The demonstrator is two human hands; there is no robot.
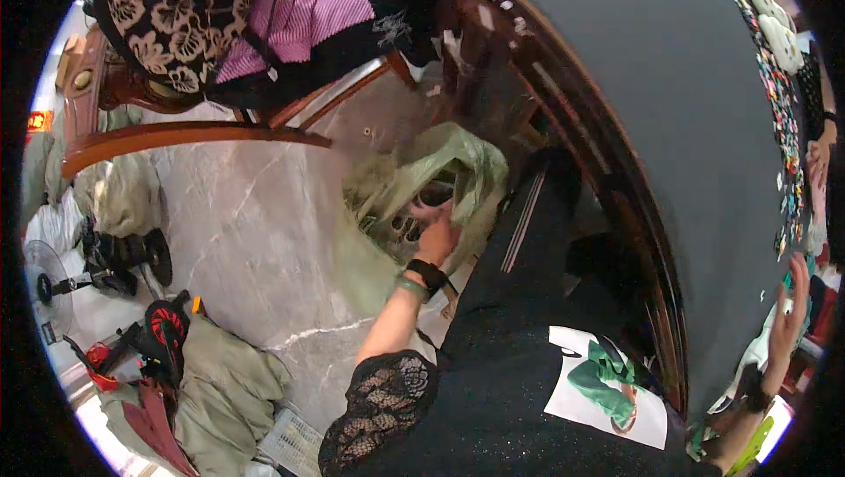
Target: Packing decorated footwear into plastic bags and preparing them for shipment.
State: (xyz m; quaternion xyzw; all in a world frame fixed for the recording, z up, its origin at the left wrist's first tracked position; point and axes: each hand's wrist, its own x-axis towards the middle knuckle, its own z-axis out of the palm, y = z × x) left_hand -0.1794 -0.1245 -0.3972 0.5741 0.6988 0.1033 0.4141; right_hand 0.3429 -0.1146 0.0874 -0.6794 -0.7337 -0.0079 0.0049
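Observation:
My left hand [438,235] reaches down into a pale green plastic bag [480,156] on the floor beside my leg. The bag's mouth is open around the hand, and dark rounded things [405,229] I cannot name lie inside. Blur and the bag hide my left fingertips, so I cannot tell what they hold. A black band and a green bangle circle that wrist. At the far right, by the table's edge, my right hand [782,323] stretches out with its fingers extended and nothing visible in it.
The grey-topped table [669,107] has a dark carved wooden edge. Small coloured pieces [779,125] and pale slippers [773,24] line its far side, near another person's hand [819,160]. A wooden chair [194,134] holds clothes; a fan [48,283] and bags stand left.

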